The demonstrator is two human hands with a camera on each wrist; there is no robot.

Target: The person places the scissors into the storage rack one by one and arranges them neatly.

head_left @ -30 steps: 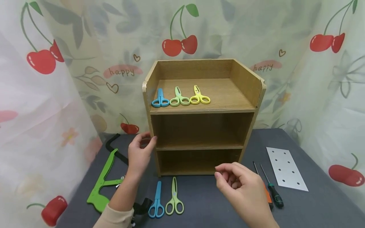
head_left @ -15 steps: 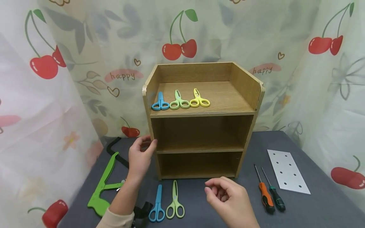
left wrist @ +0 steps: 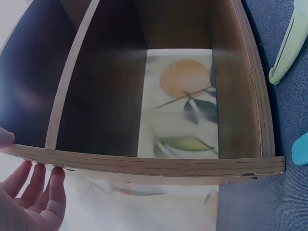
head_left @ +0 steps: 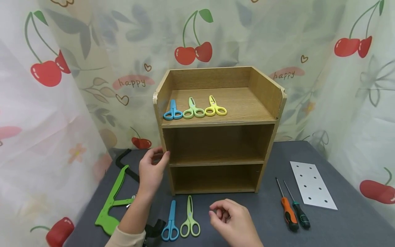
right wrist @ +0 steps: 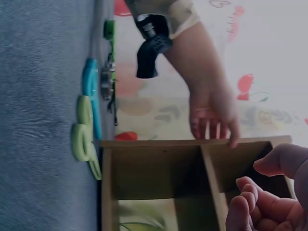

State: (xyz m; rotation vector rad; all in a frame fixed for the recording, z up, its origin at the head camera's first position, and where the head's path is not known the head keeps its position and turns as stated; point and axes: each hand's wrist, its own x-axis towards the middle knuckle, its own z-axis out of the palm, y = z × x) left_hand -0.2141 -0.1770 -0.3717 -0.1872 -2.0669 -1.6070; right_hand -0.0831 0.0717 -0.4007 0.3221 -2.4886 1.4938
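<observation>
Fingers of the left hand grip the wooden shelf by its left side (the left wrist view shows the thumb at the front edge and the other fingers against the outer face), while those of the right hand bend loosely above the bench, thumb apart from the fingertips. From the left, a green tool comes first, then the shelf, standing near the middle of the bench. On its top tier, near the front, lie a blue pair, a pale green pair and a yellow pair of scissors, blades pointing back. In front of the shelf, blue scissors and green scissors lie side by side on the bench, just left of the right hand. Farther right, an orange-and-black screwdriver and a dark green screwdriver lie close together, beside a white plate dotted with holes.
</observation>
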